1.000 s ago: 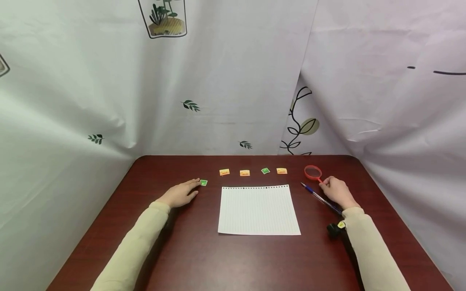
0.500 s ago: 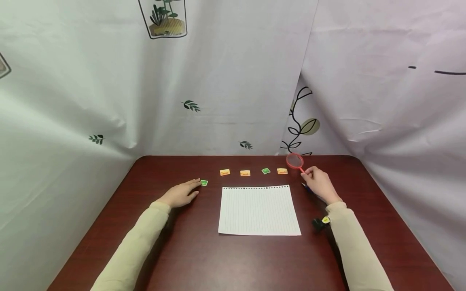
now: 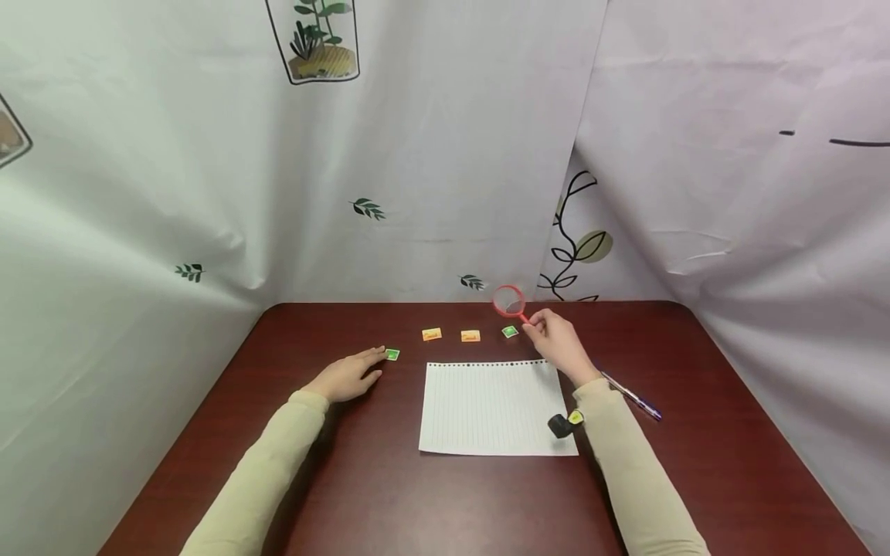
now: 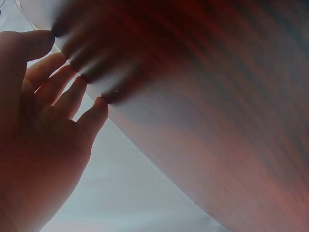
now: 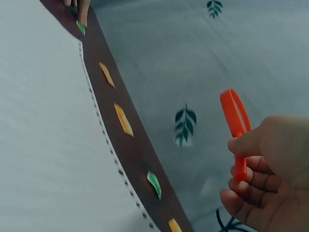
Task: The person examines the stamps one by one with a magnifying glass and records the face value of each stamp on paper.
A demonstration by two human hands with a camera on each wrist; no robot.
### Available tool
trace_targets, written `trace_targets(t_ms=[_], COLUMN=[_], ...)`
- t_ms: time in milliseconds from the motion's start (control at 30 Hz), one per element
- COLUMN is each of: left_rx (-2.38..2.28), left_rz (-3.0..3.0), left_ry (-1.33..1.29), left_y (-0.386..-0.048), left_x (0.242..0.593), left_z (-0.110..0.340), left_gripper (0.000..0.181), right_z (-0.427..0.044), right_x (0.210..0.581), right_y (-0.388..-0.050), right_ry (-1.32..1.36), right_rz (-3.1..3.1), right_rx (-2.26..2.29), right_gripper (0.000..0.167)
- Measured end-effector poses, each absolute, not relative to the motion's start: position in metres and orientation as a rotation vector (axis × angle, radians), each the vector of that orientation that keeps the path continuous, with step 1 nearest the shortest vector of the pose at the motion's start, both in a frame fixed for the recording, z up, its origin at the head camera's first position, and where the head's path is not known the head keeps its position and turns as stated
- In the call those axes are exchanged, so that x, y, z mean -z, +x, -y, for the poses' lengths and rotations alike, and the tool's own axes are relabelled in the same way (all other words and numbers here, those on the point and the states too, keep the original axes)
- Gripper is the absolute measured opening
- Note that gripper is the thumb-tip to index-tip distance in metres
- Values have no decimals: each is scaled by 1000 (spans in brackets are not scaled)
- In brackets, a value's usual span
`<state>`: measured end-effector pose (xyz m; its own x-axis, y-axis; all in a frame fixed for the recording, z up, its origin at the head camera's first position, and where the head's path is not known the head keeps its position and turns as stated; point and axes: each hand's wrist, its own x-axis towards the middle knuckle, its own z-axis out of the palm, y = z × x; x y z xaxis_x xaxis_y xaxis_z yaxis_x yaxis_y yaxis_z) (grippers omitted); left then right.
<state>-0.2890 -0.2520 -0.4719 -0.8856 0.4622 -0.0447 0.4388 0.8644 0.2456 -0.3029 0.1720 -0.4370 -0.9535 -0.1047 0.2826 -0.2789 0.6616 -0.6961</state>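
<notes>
My right hand (image 3: 558, 345) holds a red magnifying glass (image 5: 234, 113) by its handle, raised off the table at the far side. In the head view its lens stands just behind a small green stamp (image 3: 511, 332). To the left, my left hand (image 3: 348, 376) rests on the table with extended fingers, the fingertips touching another green stamp (image 3: 392, 355). Two orange stamps (image 3: 432, 334) lie between these green ones. A further orange stamp (image 5: 175, 225) shows in the right wrist view; my right hand hides it from the head view.
A sheet of lined paper (image 3: 494, 409) lies mid-table, its punched edge facing the stamps. A blue pen (image 3: 636, 399) lies right of my right forearm, partly covered. White printed cloth (image 3: 431, 154) hangs behind the brown table (image 3: 452, 502).
My right hand has lifted the magnifying glass and carried it left, from beside the pen to over the right part of the stamp row. The left hand has stayed in place.
</notes>
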Motion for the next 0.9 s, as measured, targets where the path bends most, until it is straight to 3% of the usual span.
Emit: trace_targets(t_ms=[900], left_rx=[-392], left_rz=[-2923], left_ry=[710], left_y=[-287], left_x=[470], left_z=[252], left_gripper=[51], right_z=[-64], right_x=[432], right_y=[-293], right_ry=[500], right_rz=[2580], right_rx=[-1381], right_gripper=[13])
